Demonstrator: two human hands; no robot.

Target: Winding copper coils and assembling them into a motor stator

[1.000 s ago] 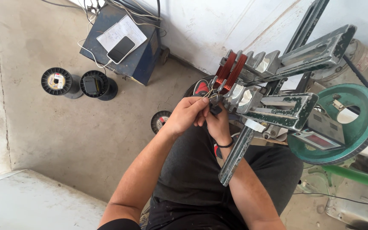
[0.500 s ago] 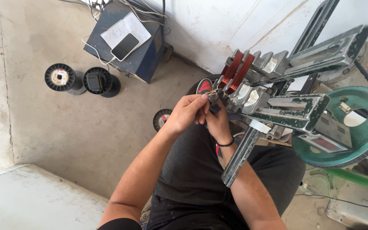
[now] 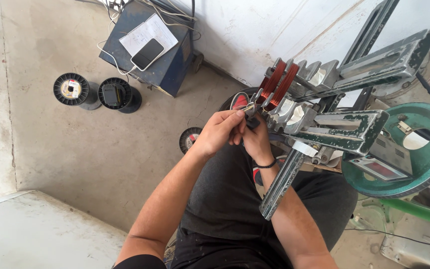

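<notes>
I sit at a grey metal coil-winding frame [image 3: 354, 127] with stepped formers. Reddish copper wire coils [image 3: 276, 84] are wound on its leftmost steps. My left hand [image 3: 221, 132] is raised to the frame's left end, fingertips pinched on a small metal piece at the coil. My right hand [image 3: 258, 141], with a black band on the wrist, sits just behind it, fingers curled under the same spot. Whether it grips wire or the frame is hidden by the left hand.
A green belt wheel [image 3: 414, 154] is at the right. Two black wire spools [image 3: 71, 89] [image 3: 117, 93] stand on the concrete floor, smaller spools [image 3: 190, 139] near my knees. A blue box [image 3: 172, 65] holds paper and a phone [image 3: 147, 54]. A white slab [image 3: 31, 234] lies lower left.
Both hands have stayed at the coil end of the frame with only small finger shifts. The view has drifted slightly.
</notes>
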